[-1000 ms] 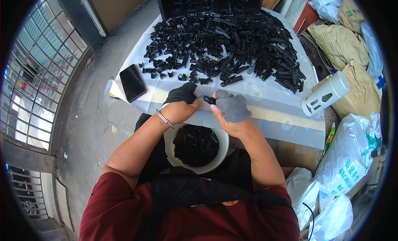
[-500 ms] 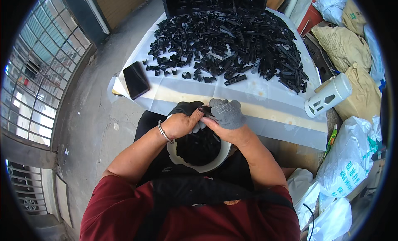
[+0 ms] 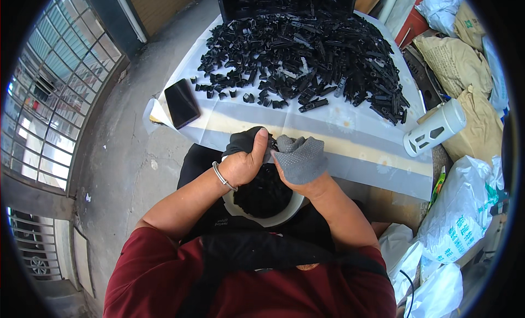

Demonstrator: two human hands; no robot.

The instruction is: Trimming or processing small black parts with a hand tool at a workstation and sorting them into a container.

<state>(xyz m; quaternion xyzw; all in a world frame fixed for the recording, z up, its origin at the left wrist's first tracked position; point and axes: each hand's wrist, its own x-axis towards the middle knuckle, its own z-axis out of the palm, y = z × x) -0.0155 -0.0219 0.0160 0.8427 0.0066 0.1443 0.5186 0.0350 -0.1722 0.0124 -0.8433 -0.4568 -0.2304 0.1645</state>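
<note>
My left hand (image 3: 245, 156) wears a dark glove that leaves the thumb bare; its fingers are curled, with the thumb pointing up. Against it presses my right hand (image 3: 302, 158), in a grey dotted glove, also closed. Between the two hands a bit of a small black plastic part (image 3: 273, 145) shows; most of it is hidden by the fingers. Just below them, a white bowl (image 3: 297, 204) on my lap holds many black plastic pieces (image 3: 262, 195). Farther off, a big heap of similar black plastic parts (image 3: 306, 55) is spread over the table.
A white plastic-covered table (image 3: 339, 137) stands ahead. On its left lies a dark phone (image 3: 182, 103), on its right a white cylindrical container (image 3: 436, 127). A black box (image 3: 284, 3) rises behind the heap. White bags (image 3: 456, 219) and tan sacks (image 3: 456, 63) crowd the right side.
My left thumb has lifted from lying over the black part to pointing up. My right hand has turned and dropped slightly, its fingers curled tighter. Both hands stay together above the bowl.
</note>
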